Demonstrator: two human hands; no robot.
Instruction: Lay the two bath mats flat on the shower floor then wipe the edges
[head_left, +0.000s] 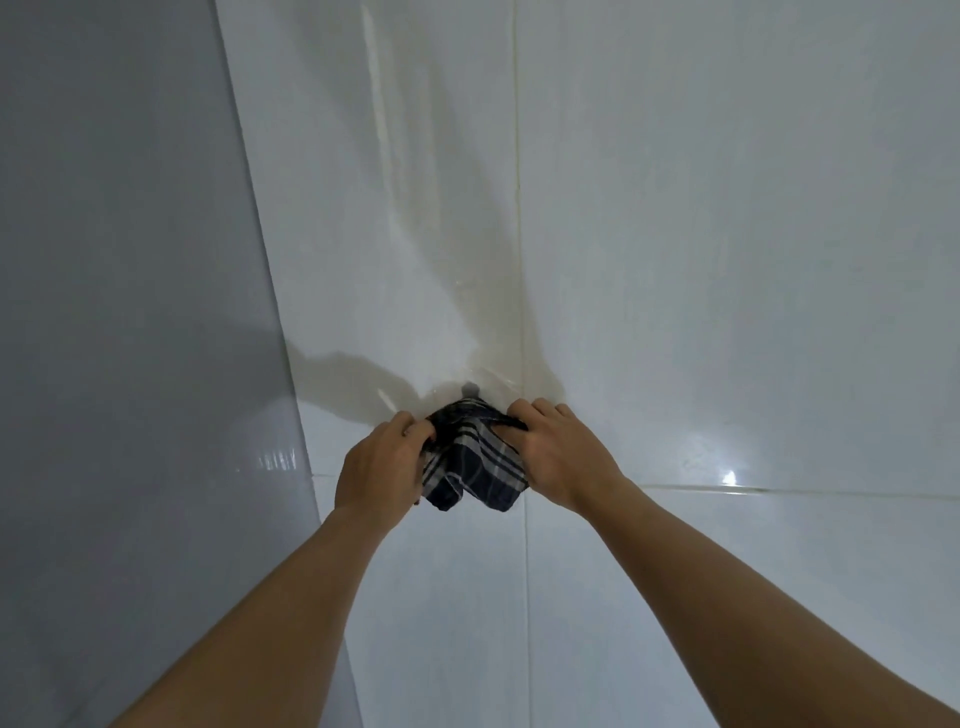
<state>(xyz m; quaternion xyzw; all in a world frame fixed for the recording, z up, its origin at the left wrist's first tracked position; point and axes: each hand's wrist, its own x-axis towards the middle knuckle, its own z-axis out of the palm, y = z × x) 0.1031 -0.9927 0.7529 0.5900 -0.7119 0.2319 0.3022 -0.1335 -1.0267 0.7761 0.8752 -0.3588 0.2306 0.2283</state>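
Both bare forearms reach up and forward to a dark checked cloth (475, 462) (navy with pale stripes) that is bunched between the two hands in front of the white tiled wall (727, 260). The left hand (382, 462) has its grip clamped on the cloth's left edge, fingers curled in and pinching the fabric. The right hand (563, 452) has its grip closed on the cloth's upper right part, knuckles toward the camera. The cloth's lower folds hang loose between the wrists. It sits just left of the vertical grout line (519, 208) and just above the horizontal grout line (779, 491); whether it touches the tiles I cannot tell. A small dark shape (470, 387) shows just above the cloth, too small to make out. A yellowish streak (384, 156) runs down the tiles toward the hands. A plain grey panel (130, 312) fills the left side.
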